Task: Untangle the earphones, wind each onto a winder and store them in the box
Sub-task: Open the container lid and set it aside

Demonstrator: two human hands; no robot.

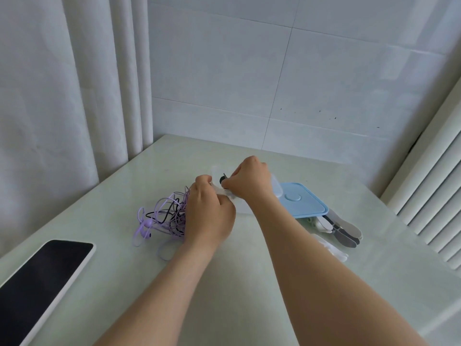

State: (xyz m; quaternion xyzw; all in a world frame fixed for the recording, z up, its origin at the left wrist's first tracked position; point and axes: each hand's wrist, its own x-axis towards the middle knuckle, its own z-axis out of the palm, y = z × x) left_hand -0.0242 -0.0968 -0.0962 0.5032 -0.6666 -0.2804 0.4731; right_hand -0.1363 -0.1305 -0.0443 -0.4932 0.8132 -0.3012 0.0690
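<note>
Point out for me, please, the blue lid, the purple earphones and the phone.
blue lid (pixel 309 204), head view, on its flat top.
purple earphones (pixel 149 223), head view, on one earbud.
phone (pixel 42 278), head view, on its dark screen.

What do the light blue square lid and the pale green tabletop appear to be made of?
Light blue square lid: probably moulded plastic with a satin finish, going by its uniform colour, rounded corners and pressed circular recess. Pale green tabletop: hard and glossy, possibly glass or polished stone. It shows soft reflections and no grain.
</note>
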